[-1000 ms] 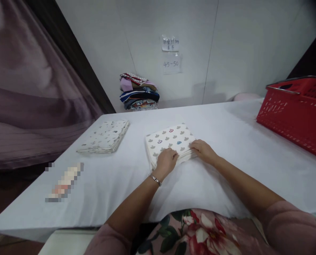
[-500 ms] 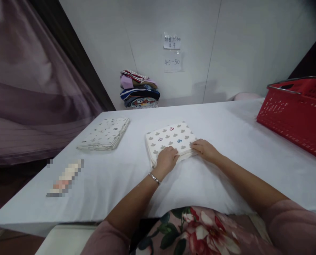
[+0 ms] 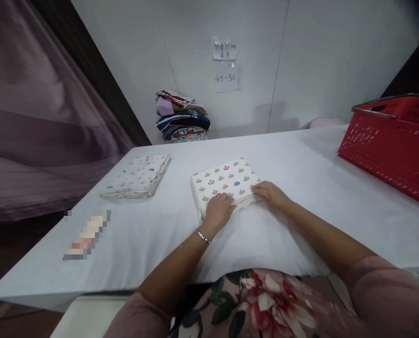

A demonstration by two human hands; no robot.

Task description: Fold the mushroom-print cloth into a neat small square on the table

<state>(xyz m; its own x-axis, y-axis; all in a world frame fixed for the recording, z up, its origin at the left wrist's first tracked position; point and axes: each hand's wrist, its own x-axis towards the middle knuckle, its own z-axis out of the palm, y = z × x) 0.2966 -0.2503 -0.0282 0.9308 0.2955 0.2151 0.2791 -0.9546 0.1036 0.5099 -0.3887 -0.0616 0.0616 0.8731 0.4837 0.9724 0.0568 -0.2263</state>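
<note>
A folded white cloth [image 3: 225,180] with grey, red and blue prints lies flat in the middle of the table. My left hand [image 3: 219,209] grips its near edge, fingers curled over the top and the thumb by the front fold. At the cloth's right near corner, my right hand [image 3: 270,193] pinches the layered edge. The undersides of both hands and part of the near edge are hidden. Farther left rests a second folded cloth [image 3: 139,176], white with small dark prints, apart from both hands.
A red basket [image 3: 389,145] with a metal handle stands at the table's right. Stacked folded clothes [image 3: 183,117] sit by the wall behind. A pixelated flat item [image 3: 88,237] lies on the white tablecloth [image 3: 142,253] at the left. A purple curtain [image 3: 36,117] hangs beside the table.
The whole view has shifted slightly. Both hands stay at the same places on the cloth's near edge, and the cloth keeps its folded shape.
</note>
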